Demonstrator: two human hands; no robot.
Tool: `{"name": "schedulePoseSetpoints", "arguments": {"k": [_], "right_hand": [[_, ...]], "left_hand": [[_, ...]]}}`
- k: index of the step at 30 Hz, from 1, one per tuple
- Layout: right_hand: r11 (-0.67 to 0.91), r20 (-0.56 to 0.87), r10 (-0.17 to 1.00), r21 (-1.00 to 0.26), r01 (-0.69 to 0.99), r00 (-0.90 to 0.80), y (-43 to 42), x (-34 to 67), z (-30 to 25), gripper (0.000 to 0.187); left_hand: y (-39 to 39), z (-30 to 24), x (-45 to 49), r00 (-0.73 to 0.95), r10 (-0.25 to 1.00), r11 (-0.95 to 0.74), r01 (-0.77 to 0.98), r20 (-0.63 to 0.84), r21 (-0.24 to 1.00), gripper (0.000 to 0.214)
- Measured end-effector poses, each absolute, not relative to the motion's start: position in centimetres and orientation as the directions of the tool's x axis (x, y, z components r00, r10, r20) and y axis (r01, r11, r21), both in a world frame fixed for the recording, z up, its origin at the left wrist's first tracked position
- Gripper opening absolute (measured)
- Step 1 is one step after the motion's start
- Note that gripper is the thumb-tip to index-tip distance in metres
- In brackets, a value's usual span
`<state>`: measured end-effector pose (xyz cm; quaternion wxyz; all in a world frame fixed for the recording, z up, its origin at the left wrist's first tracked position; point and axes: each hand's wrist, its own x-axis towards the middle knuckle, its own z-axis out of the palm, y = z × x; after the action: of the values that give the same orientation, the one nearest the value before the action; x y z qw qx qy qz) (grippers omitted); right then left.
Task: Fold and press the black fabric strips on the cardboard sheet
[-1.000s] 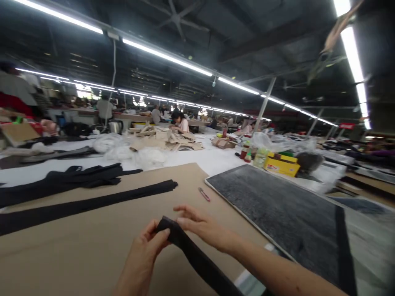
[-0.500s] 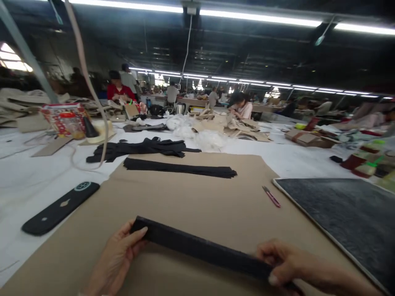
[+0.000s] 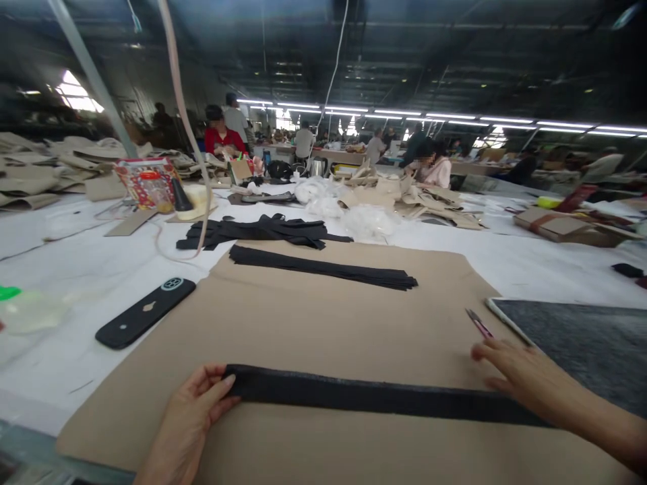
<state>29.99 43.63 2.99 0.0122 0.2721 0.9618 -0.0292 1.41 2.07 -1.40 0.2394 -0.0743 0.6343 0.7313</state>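
While thumb and fingers are pinching its left end, the left hand is holding the black strip down on the cardboard sheet.
Strip is lying left-to-right across the near part of the sheet. The right hand is resting open and flat over its right end, gripping nothing, fingertips near the red snips.

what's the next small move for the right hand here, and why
Probably pick up the small red tool: the right hand is open with fingers nearly touching it, while the left hand holds one end of the black strip lying flat on the board.
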Motion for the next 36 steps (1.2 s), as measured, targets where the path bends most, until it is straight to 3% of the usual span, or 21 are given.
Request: {"name": "schedulePoseSetpoints", "arguments": {"k": [2, 5, 8, 10, 15, 17, 19, 21, 23, 25, 28, 36], "right_hand": [[0.887, 0.040, 0.457, -0.096, 0.452, -0.889, 40.4, 26.9, 4.1, 0.025], [0.868, -0.035, 0.242, -0.439, 0.233, -0.970, 32.4, 20.7, 5.7, 0.034], [0.802, 0.007, 0.040, -0.597, 0.028, -0.999, 24.4, 14.3, 5.4, 0.038], [0.777, 0.022, -0.037, -0.628, -0.043, -0.999, 20.5, 10.6, 3.9, 0.038], [0.792, -0.025, 0.023, -0.609, 0.034, -0.999, 16.3, 5.7, 0.0, 0.017], [0.798, -0.001, 0.015, -0.603, 0.012, -1.000, 15.8, 5.2, -0.5, 0.013], [0.794, 0.004, 0.002, -0.608, -0.001, -1.000, 15.7, 5.1, -0.6, 0.012], [0.794, -0.006, -0.023, -0.607, -0.015, -1.000, 15.6, 5.0, -0.4, 0.012], [0.803, -0.005, -0.057, -0.594, -0.043, -0.998, 15.5, 4.9, -0.4, 0.011], [0.813, 0.015, -0.097, -0.576, -0.088, -0.995, 15.5, 4.7, -0.5, 0.010], [0.826, 0.051, -0.146, -0.544, -0.150, -0.988, 15.5, 4.6, -0.9, 0.011], [0.801, 0.114, -0.182, -0.559, -0.215, -0.977, 15.3, 4.7, -1.6, 0.015]], "left_hand": [[1.8, -1.5, 1.4, -0.887, 0.246, -0.087, -0.422, -0.391, 0.902, 0.046], [1.8, -1.4, 1.7, -0.897, 0.247, -0.073, -0.393, -0.365, 0.917, 0.045], [1.8, -1.5, 1.9, -0.911, 0.257, -0.040, -0.343, -0.322, 0.938, 0.044], [1.6, -2.0, 1.6, -0.926, 0.260, -0.008, -0.286, -0.274, 0.958, 0.043], [-0.2, -4.0, 0.1, -0.979, 0.176, 0.116, -0.084, -0.104, 0.990, 0.050], [-1.4, -4.8, -0.3, -0.991, 0.129, 0.213, 0.061, 0.033, 0.975, 0.049], [-2.7, -5.5, -0.2, -0.922, 0.222, 0.377, 0.382, 0.318, 0.844, 0.037], [-3.9, -6.1, 0.0, -0.655, 0.505, 0.436, 0.756, 0.562, 0.489, 0.030], [-4.7, -6.6, 0.4, -0.384, 0.727, 0.365, 0.918, 0.570, 0.152, 0.038], [-5.1, -6.9, 0.8, -0.277, 0.804, 0.337, 0.941, 0.526, -0.020, 0.043], [-4.9, -6.7, 1.0, -0.280, 0.793, 0.383, 0.920, 0.541, -0.086, 0.038], [-4.8, -5.3, 0.5, -0.301, 0.772, 0.429, 0.897, 0.559, -0.109, 0.037]]}}
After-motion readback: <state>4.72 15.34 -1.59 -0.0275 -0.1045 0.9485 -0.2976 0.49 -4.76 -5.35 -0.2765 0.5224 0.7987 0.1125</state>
